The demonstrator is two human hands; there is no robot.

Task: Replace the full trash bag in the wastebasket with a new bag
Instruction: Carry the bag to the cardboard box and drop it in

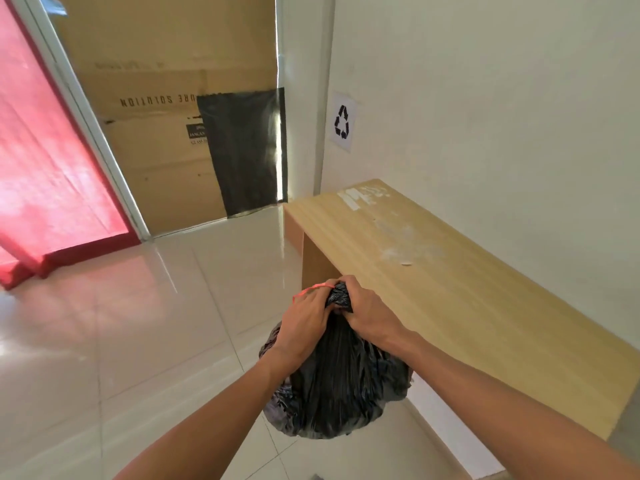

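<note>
Full black trash bag is held at lower centre of the frame, apparently lifted off the tiled floor, just left of the wooden table. It's already out of the wastebasket, which isn't in view. The bag's neck is bunched & gripped by both hands. Left hand is curled round the gather from the left, w/ a red rubber band stretched over its fingers. Right hand is clenched on the gather from the right. Stage, as judged: removal done, tie-off under way, w/ the band seemingly not yet wound on the neck. Prob. left: tie to be finished, bag set aside, new liner fitted; no fresh bag can be identified for sure. Writing: on the cardboard sheet at upper centre, print runs reversed, "…URE SOLUTION" being legible. A dark label below shows "JANGAN" w/ "GLASS" under it, the rest being covered by a black plastic sheet. Right of that, a paper sign on the wall carries the recycling-arrows symbol, no words.
</note>
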